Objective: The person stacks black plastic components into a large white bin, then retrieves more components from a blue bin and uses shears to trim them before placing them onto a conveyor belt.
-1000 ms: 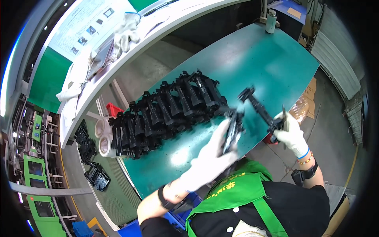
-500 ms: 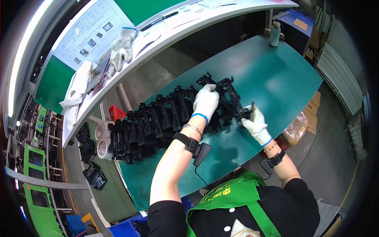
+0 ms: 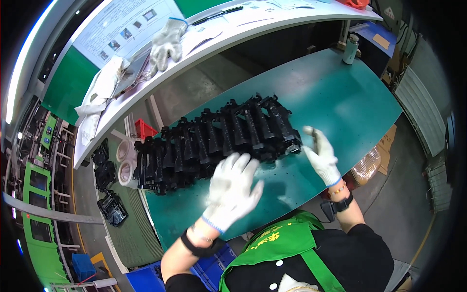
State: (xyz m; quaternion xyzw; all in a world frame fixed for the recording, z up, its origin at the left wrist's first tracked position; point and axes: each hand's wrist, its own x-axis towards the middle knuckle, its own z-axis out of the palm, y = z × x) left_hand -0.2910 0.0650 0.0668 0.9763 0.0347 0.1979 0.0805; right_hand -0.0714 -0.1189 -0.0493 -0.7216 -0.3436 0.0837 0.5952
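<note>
A long row of black plastic parts (image 3: pixel 199 141) stands packed side by side on the green tabletop (image 3: pixel 335 97). My left hand (image 3: pixel 233 187), in a white knit glove, is in front of the row's near side with its fingers spread and nothing in it. To the right of the row's end, my gloved right hand (image 3: pixel 321 155) has its fingers and thumb apart, holding nothing. The rightmost black part (image 3: pixel 284 121) leans against its neighbours, a short gap from my right fingertips.
Above the table runs a white shelf (image 3: pixel 272 19) with a pair of gloves (image 3: pixel 167 46) and a pen (image 3: pixel 217 15). A green bottle (image 3: pixel 350 48) stands at the far right corner. Tape rolls (image 3: pixel 127 171) and more black parts (image 3: pixel 113 208) lie left, beside a red bin (image 3: pixel 145 128).
Both hands have let go of the black parts at the row's right end. The last part now sits against the row. My left hand has pulled back toward me; the view has shifted slightly.
</note>
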